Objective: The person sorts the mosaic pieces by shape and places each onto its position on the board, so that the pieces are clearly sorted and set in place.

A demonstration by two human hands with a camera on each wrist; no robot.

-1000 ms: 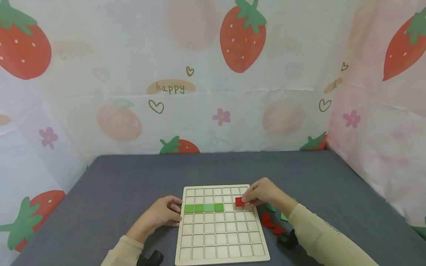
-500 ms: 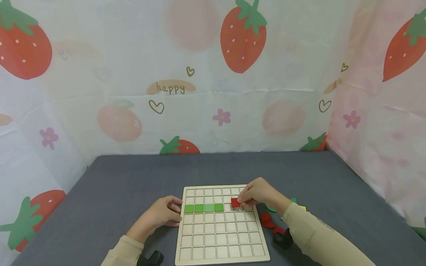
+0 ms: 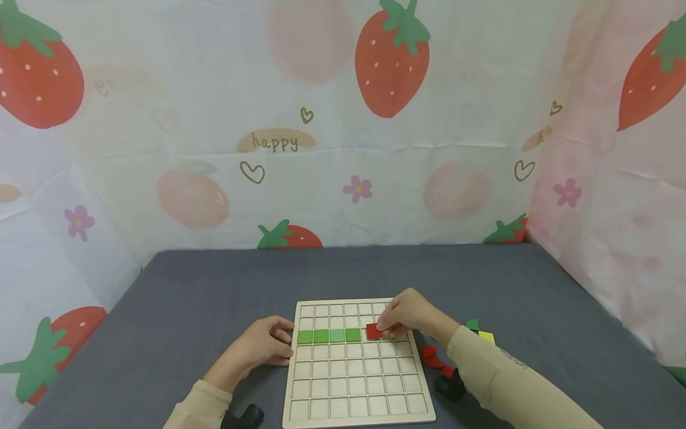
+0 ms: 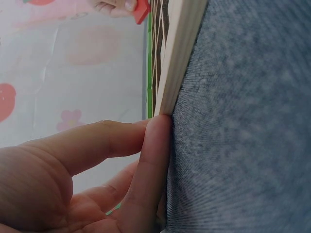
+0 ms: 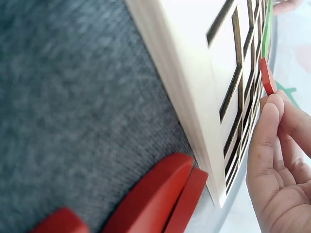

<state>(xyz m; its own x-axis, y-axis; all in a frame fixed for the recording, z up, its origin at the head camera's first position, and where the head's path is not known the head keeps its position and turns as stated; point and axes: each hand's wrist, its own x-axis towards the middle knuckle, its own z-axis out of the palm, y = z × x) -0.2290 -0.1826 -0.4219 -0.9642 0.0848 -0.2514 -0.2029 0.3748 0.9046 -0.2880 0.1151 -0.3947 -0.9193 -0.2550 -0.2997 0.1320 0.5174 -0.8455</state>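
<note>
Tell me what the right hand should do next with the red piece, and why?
Maybe lower the red piece onto the board, beside the four green squares. The right hand pinches it just right of their row, and it looks tilted, not lying flat.

We have the board [image 3: 356, 386] on the desk [image 3: 214, 298], four tiles [image 3: 320, 336] at the left of its third-farthest row, loose pieces [image 3: 430, 353] to its right, cloth [image 3: 375, 220] behind.

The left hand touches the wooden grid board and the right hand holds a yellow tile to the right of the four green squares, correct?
Not quite: the tile in the right hand is red, not yellow, as the head view shows. It is indeed to the right of the four green squares, and the left hand touches the wooden grid board.
</note>
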